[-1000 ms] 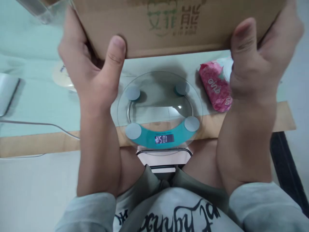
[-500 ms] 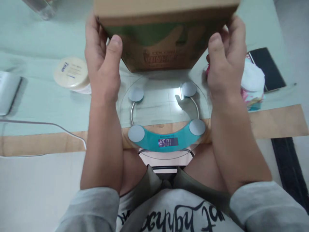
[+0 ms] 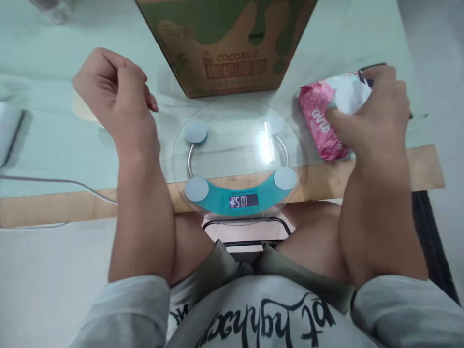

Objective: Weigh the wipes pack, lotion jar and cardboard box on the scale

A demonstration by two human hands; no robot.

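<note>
My left hand point(image 3: 116, 89) is raised with its fingers curled in, and nothing shows in it. It hangs partly over a pale round tub point(image 3: 82, 110), hiding most of it. My right hand point(image 3: 377, 111) spans a pink and white pack of wipes point(image 3: 319, 121), thumb on its near face and fingers over the far side. Between my arms lies a round glass bathroom scale point(image 3: 235, 145) with a lit display on its teal strip. A brown cardboard box point(image 3: 232, 53) printed "COCONUT" stands just behind the scale, apart from both hands.
A light green cloth point(image 3: 43, 145) covers the table, with a brown strip point(image 3: 54, 208) along its front edge. At left are a white device point(image 3: 9, 130) and a cable point(image 3: 65, 181). A clear container point(image 3: 56, 12) stands far left. A dark-edged flat object is mostly hidden behind my right hand.
Both hands have let go of the cardboard box, which now stands behind the scale. My left hand has moved left and curled; my right hand has moved right onto the wipes pack.
</note>
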